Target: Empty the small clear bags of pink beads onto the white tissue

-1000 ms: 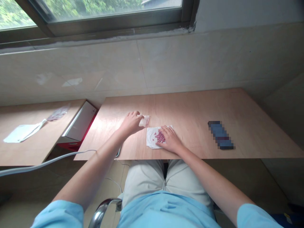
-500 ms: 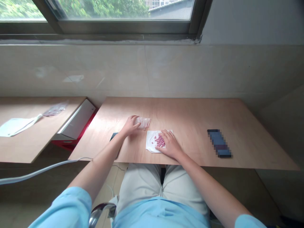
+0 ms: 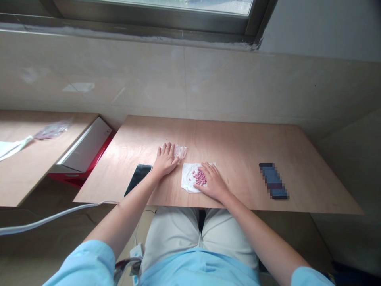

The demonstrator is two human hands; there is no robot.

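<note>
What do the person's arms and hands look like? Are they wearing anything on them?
The arms come out of a short, light blue left sleeve and right sleeve, and are bare below them. The left hand and right hand wear no gloves, and no watch, ring or bracelet shows.

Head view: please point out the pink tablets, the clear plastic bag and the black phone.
Pink tablets [image 3: 199, 177], head view, point on the middle of the small pile.
Clear plastic bag [image 3: 180, 151], head view, point on the middle of the bag.
Black phone [image 3: 138, 179], head view, point on its dark front face.
</note>
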